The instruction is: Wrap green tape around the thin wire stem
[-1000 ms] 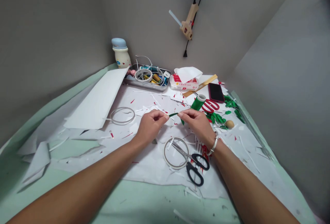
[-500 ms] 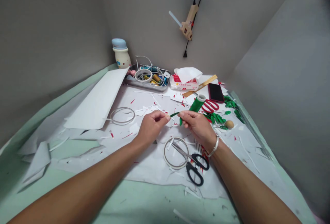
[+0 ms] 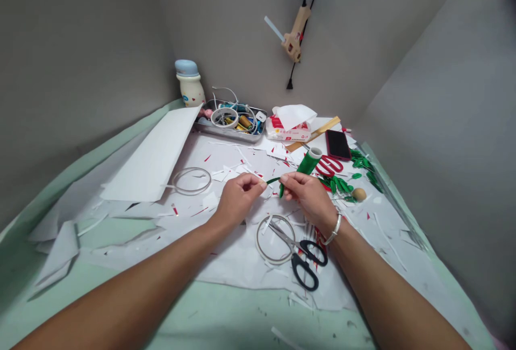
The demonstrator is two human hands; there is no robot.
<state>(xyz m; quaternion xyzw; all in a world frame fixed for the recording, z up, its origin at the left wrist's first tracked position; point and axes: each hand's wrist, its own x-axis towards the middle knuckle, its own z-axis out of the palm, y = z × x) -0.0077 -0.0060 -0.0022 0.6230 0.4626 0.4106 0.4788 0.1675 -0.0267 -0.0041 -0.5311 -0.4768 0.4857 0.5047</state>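
Observation:
A thin green strip (image 3: 273, 180) stretches between my two hands above the paper-strewn table. My left hand (image 3: 241, 191) pinches its left end between thumb and fingertips. The fingers of my right hand (image 3: 305, 191) are closed on its other end, and a bit of green hangs below them. Just behind my right hand a spool of green thread (image 3: 308, 161) stands tilted. Black-handled scissors (image 3: 303, 256) lie partly open across a roll of tape (image 3: 258, 242), nearer to me. Green leaf-shaped pieces (image 3: 336, 184) lie to the right of my right hand.
A metal tray (image 3: 242, 134) of threads and tape, a tissue pack (image 3: 288, 130) and a phone (image 3: 337, 144) are at the back. Red-handled scissors (image 3: 329, 165) and a small brown ball (image 3: 358, 194) are at right. A glue gun (image 3: 296, 35) hangs on the wall.
Both hands stay nearly in place, still holding the green strip. The strip and the hanging green end have shifted very slightly downward.

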